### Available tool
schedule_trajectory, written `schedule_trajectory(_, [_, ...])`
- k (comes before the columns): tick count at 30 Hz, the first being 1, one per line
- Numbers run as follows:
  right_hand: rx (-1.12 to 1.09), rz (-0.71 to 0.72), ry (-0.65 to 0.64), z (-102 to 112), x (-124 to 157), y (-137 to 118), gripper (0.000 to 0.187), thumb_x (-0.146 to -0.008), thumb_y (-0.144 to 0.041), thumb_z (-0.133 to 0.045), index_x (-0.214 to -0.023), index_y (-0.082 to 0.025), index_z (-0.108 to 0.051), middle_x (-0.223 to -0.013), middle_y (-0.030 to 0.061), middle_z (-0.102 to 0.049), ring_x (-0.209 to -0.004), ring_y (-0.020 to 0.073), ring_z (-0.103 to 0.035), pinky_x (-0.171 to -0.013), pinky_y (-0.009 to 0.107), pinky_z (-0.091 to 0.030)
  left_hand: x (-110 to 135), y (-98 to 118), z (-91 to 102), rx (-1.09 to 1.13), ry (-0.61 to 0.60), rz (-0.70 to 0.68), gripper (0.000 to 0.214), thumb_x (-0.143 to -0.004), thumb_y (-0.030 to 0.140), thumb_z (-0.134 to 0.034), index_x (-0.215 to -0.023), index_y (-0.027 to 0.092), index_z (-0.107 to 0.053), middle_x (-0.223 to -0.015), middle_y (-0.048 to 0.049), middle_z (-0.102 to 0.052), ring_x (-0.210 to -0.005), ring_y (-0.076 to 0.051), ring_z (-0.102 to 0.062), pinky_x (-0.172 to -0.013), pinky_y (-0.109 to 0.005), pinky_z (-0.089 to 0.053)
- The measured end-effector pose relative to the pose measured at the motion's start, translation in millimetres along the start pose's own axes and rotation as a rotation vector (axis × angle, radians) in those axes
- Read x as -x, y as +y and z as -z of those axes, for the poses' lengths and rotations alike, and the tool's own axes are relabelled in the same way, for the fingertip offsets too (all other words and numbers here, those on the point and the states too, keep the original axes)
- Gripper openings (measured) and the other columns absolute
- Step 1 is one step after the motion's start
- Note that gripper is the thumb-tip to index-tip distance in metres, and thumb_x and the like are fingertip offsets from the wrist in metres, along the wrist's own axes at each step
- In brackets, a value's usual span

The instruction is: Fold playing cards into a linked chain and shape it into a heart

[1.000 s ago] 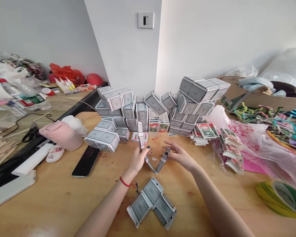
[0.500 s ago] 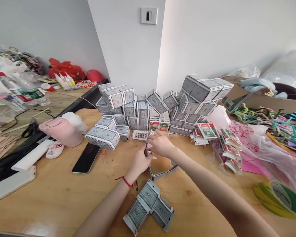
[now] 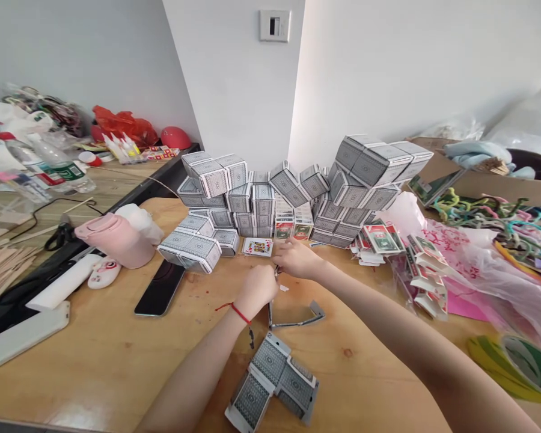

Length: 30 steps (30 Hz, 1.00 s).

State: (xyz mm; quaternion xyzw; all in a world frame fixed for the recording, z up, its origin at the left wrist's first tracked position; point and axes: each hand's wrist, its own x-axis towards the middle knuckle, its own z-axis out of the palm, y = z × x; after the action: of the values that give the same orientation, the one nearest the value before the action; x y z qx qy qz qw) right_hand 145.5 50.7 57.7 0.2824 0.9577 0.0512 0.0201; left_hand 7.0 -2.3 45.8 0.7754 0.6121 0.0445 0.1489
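My left hand (image 3: pixel 258 287), with a red cord bracelet at the wrist, is curled in a fist around the near end of a folded strip of playing cards (image 3: pixel 293 325). That strip bends along the tabletop, and its held end is hidden by my fingers. Close beside it, my right hand (image 3: pixel 296 258) has its fingers bent together at the same end; what lies inside them is hidden. A face-up playing card pile (image 3: pixel 258 247) lies just beyond. Nearer to me rests a joined piece of folded cards (image 3: pixel 270 361) with patterned backs.
Stacked card-back boxes (image 3: pixel 198 243) rise along the back, with more boxes (image 3: pixel 369 162) at right. A black phone (image 3: pixel 160 288), a pink cup (image 3: pixel 117 240) and a white mouse (image 3: pixel 103 273) stand left. Red card packs (image 3: pixel 383 237) and yellow-green tape (image 3: pixel 514 367) lie right.
My left hand has rolled over, with its back now upward, and my right hand has shifted slightly right. More of the bent card strip shows below them. The view has moved a little.
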Motion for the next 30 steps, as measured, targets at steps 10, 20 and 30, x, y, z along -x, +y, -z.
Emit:
schedule_trajectory(10, [-0.029,-0.013,-0.036,0,-2,2,0.023,-0.079,-0.025,-0.047,-0.072,-0.014,-0.065,-0.071,0.01,-0.066,-0.07,0.0191,-0.056,-0.063,0.03,-0.032,1,-6,4.4,-0.087,-0.017,0.01,0.028,-0.077,0.025,-0.039,-0.078,0.011,-0.064,-0.078,-0.0172,-0.065,-0.074,-0.028,-0.062,-0.058,-0.031,-0.042])
schedule_trajectory(20, [-0.157,-0.285,-0.069,-11,7,-29,0.02,-0.076,-0.022,-0.044,-0.074,-0.015,-0.063,-0.076,0.0094,-0.066,-0.071,0.0188,-0.058,-0.057,0.025,-0.034,-8,-6,-2.5,0.045,-0.026,0.077,0.033,-0.076,0.024,-0.038,-0.076,0.008,-0.066,-0.077,-0.0197,-0.066,-0.074,-0.025,-0.062,-0.059,-0.029,-0.042])
schedule_trajectory(30, [-0.275,-0.484,-0.212,4,14,-33,0.022,-0.08,-0.023,-0.039,-0.09,-0.018,-0.059,-0.089,0.0078,-0.065,-0.079,0.021,-0.06,-0.061,0.026,-0.04,-15,-17,-9.6,0.12,-0.073,0.112,0.036,-0.077,0.031,-0.037,-0.07,0.01,-0.066,-0.063,-0.0144,-0.065,-0.064,-0.021,-0.062,-0.056,-0.025,-0.042])
